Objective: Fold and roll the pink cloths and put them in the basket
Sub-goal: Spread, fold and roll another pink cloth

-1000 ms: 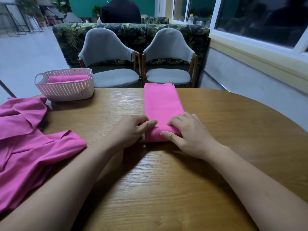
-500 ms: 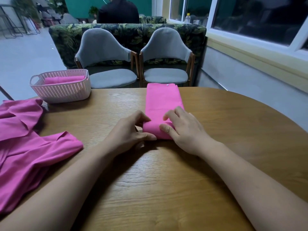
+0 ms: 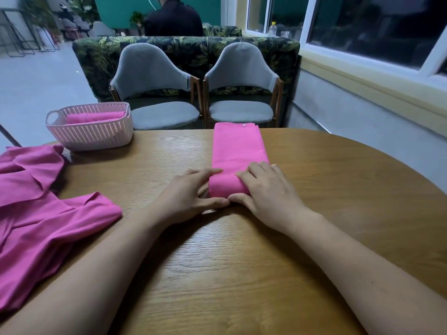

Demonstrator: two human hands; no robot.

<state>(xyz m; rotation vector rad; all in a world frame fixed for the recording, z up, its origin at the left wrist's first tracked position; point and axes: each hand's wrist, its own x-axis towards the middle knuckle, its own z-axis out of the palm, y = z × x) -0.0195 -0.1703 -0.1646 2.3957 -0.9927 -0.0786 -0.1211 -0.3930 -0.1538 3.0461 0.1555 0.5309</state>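
A pink cloth (image 3: 238, 151), folded into a long strip, lies on the wooden table (image 3: 338, 189) and runs away from me to the far edge. Its near end is rolled into a thick roll. My left hand (image 3: 191, 197) grips the roll's left end, thumb under and fingers over it. My right hand (image 3: 268, 192) grips the right end the same way. At the far left stands a pale pink slotted basket (image 3: 96, 139) with a rolled pink cloth (image 3: 94, 117) inside. Several unfolded pink cloths (image 3: 36, 213) lie heaped at the table's left edge.
Two grey chairs (image 3: 154, 93) stand behind the table's far edge, in front of a leaf-patterned sofa back. A wall with a window runs along the right. A person sits beyond the sofa, facing away.
Both hands have rolled the cloth's near end further away from me. The roll is thicker and the flat strip is shorter.
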